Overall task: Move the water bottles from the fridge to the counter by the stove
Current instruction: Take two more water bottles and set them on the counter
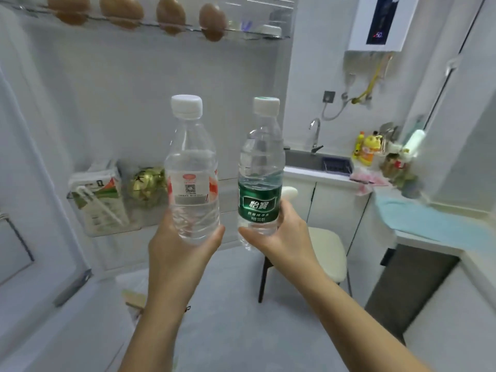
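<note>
Clear plastic water bottle with a red-and-white label (192,167) is standing upright in the left hand (178,245), fingers curling round its base; the right hand (284,234) is gripping a clear green-labelled plastic bottle (260,170). Both are hovering before the white open fridge door (120,89), a sink surface (322,175) lying to its right.

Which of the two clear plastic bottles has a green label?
The clear plastic bottle in the right hand: its label is dark green. The other bottle, in the left hand, has a white and red label.
</note>
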Available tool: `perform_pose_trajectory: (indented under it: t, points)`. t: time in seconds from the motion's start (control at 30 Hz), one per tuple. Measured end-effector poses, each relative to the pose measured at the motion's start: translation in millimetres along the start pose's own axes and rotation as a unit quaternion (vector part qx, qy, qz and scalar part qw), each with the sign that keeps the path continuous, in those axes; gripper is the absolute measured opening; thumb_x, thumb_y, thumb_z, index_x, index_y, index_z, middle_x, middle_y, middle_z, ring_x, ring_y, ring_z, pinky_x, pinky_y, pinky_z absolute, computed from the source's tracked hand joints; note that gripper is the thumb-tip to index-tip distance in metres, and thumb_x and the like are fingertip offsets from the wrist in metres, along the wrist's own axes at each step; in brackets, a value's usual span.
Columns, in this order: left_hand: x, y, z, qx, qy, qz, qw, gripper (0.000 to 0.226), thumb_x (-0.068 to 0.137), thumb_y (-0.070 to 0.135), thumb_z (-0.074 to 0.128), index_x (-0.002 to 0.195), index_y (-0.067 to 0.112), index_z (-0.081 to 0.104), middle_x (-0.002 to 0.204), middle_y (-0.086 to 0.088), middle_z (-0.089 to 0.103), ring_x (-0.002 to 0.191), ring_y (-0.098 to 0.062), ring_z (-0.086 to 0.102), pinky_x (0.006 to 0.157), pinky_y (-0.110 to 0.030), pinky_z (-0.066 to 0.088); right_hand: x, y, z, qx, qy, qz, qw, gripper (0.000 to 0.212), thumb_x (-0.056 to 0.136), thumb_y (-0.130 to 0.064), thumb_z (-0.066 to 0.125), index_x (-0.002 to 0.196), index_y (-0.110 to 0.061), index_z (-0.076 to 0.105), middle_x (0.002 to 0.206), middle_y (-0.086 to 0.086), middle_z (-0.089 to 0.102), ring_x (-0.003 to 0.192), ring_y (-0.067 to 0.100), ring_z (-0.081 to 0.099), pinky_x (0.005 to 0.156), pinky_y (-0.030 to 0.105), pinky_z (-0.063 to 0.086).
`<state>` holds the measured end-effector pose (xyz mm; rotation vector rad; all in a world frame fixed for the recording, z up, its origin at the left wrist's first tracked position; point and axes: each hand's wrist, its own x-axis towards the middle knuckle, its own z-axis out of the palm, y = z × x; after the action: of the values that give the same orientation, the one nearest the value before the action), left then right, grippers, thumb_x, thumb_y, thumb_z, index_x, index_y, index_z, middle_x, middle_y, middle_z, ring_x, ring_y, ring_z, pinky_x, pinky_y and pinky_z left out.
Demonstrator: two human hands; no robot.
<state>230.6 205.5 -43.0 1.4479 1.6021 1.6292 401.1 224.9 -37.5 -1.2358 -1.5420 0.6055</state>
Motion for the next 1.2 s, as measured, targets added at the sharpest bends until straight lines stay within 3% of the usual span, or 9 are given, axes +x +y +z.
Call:
perform_pose_trajectory:
  t: [0.13,0.3,0.47,0.57,0.67,0.73,0.87,0.97,1.2]
  points:
    - [13,17,49,0.005,-0.071,0.062,0.996,0.055,0.07,0.037,0.082,0.115,0.035,0.05,0.099,0.021,0.059,0.088,-0.003,0.058,0.067,-0.005,0.034,8,11,-38,-0.036,0.075,0.037,0.996,0.051,0.068,-0.028,0.085,0.11,-0.035,0.056,0.096,-0.022,0.068,0.089,-0.012,0.061,0.069,0.005,0.045]
    - [28,37,104,-0.026,-0.155,0.143,0.977,0.051,0.065,0.034,0.083,0.106,0.032,0.053,0.088,0.02,0.063,0.08,0.005,0.061,0.063,-0.004,0.044,18,22,-78,-0.087,0.171,0.063,0.979,0.048,0.068,-0.03,0.086,0.1,-0.043,0.053,0.095,-0.024,0.068,0.089,-0.01,0.062,0.073,0.013,0.049]
    - [39,50,152,-0.062,-0.215,0.156,0.962,0.049,0.064,0.043,0.081,0.102,0.03,0.053,0.086,0.013,0.064,0.08,-0.009,0.064,0.067,-0.036,0.057,20,29,-108,-0.106,0.252,0.07,0.959,0.053,0.068,-0.028,0.087,0.109,-0.037,0.055,0.099,-0.018,0.069,0.091,-0.003,0.065,0.079,0.023,0.054]
    - [41,58,173,-0.069,-0.255,0.148,0.953,0.049,0.066,0.041,0.082,0.101,0.035,0.049,0.084,0.018,0.06,0.077,-0.003,0.062,0.061,-0.041,0.059,15,30,-122,-0.12,0.293,0.077,0.945,0.051,0.068,-0.028,0.088,0.104,-0.039,0.054,0.097,-0.02,0.067,0.089,-0.007,0.063,0.075,0.012,0.05]
    - [38,62,190,-0.075,-0.29,0.144,0.943,0.05,0.068,0.042,0.082,0.107,0.03,0.054,0.085,0.018,0.062,0.077,-0.002,0.062,0.063,-0.034,0.057,5,32,-133,-0.137,0.326,0.089,0.931,0.051,0.069,-0.031,0.087,0.099,-0.045,0.049,0.095,-0.026,0.063,0.089,-0.014,0.06,0.069,0.004,0.046]
    - [31,65,199,-0.088,-0.308,0.156,0.934,0.05,0.068,0.04,0.082,0.109,0.029,0.056,0.087,0.018,0.063,0.08,0.001,0.061,0.064,-0.021,0.05,-3,33,-141,-0.143,0.345,0.097,0.923,0.054,0.069,-0.033,0.087,0.106,-0.044,0.049,0.098,-0.026,0.063,0.091,-0.012,0.06,0.073,0.008,0.047]
    - [10,73,216,-0.12,-0.361,0.145,0.913,0.047,0.069,0.038,0.081,0.109,0.033,0.056,0.09,0.017,0.066,0.082,0.005,0.061,0.063,-0.012,0.044,-24,36,-160,-0.138,0.376,0.111,0.909,0.06,0.069,-0.033,0.086,0.118,-0.032,0.053,0.106,-0.017,0.067,0.097,-0.002,0.064,0.085,0.025,0.054]
    - [-14,82,230,-0.14,-0.4,0.143,0.895,0.043,0.07,0.035,0.081,0.106,0.035,0.056,0.087,0.021,0.066,0.078,0.017,0.057,0.054,-0.003,0.04,-46,39,-178,-0.134,0.402,0.118,0.898,0.061,0.069,-0.032,0.086,0.121,-0.031,0.054,0.108,-0.015,0.068,0.098,0.0,0.065,0.085,0.026,0.054]
    - [-95,107,272,-0.18,-0.467,0.157,0.851,0.056,0.07,0.034,0.083,0.118,0.031,0.056,0.101,0.016,0.069,0.091,0.0,0.065,0.073,-0.018,0.05,-114,43,-242,-0.134,0.452,0.153,0.869,0.059,0.07,-0.023,0.086,0.119,-0.033,0.054,0.102,-0.019,0.069,0.088,-0.009,0.065,0.067,0.007,0.049]
